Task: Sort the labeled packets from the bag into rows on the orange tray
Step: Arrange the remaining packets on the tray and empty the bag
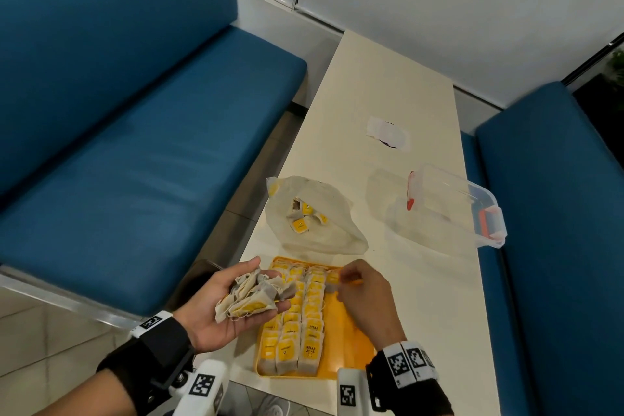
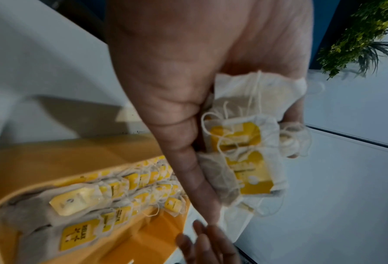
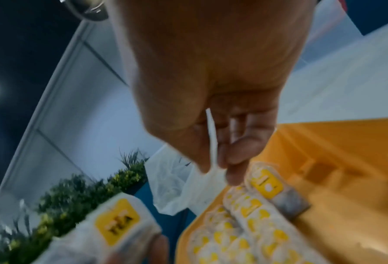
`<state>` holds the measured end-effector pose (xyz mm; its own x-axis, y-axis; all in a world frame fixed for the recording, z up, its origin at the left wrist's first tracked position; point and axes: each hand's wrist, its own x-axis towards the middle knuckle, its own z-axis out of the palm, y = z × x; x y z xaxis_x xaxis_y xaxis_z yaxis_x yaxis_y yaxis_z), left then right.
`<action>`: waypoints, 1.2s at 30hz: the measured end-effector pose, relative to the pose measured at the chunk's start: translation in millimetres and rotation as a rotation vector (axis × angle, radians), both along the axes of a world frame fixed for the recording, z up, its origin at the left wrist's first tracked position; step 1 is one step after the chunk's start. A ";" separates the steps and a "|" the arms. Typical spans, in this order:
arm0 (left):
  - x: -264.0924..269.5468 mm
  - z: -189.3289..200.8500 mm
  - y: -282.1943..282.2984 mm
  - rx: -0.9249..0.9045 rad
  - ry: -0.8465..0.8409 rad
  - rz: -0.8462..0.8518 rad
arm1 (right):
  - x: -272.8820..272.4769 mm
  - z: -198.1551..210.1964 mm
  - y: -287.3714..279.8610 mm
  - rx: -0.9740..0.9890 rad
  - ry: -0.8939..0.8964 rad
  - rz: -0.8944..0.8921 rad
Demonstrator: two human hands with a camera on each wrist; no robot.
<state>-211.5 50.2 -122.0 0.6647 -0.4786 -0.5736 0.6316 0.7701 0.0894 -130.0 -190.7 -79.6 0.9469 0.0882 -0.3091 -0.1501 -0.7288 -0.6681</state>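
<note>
My left hand (image 1: 263,285) is palm up left of the orange tray (image 1: 351,341) and holds a loose pile of yellow-labelled packets (image 1: 250,302), with the thumb alongside them (image 2: 251,178). Three rows of packets (image 1: 297,324) fill the tray's left half. My right hand (image 1: 344,282) hovers over the tray's far end and pinches a thin white packet edge (image 3: 212,142) between thumb and fingers. Just below it one packet (image 3: 267,184) lies at the head of a new row. The plastic bag (image 1: 314,213) lies open beyond the tray with a few packets inside.
A clear lidded container (image 1: 449,209) with red clips stands at the right of the white table (image 1: 422,297). A torn paper label (image 1: 388,133) lies farther back. Blue benches (image 1: 135,145) flank the table. The tray's right half is bare.
</note>
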 end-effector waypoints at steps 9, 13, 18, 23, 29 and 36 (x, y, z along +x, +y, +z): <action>10.9 4.5 -14.8 -0.047 -0.062 -0.066 | -6.3 13.9 20.1 0.335 0.117 0.306; 11.9 3.5 -17.5 -0.059 -0.058 -0.077 | -2.1 12.2 21.8 0.338 0.067 0.284; 13.8 -2.0 -14.9 0.003 -0.054 -0.055 | 5.5 15.4 11.3 0.387 0.048 0.209; 15.5 -4.5 -11.0 0.020 -0.025 -0.027 | 21.7 9.1 -17.7 0.214 0.073 0.014; 16.1 -4.5 -11.7 0.040 -0.038 -0.058 | 23.6 -13.7 -28.8 -0.091 0.128 0.046; 15.7 -6.3 -9.1 0.037 -0.049 -0.073 | 26.8 -22.1 -7.5 -0.340 0.168 0.185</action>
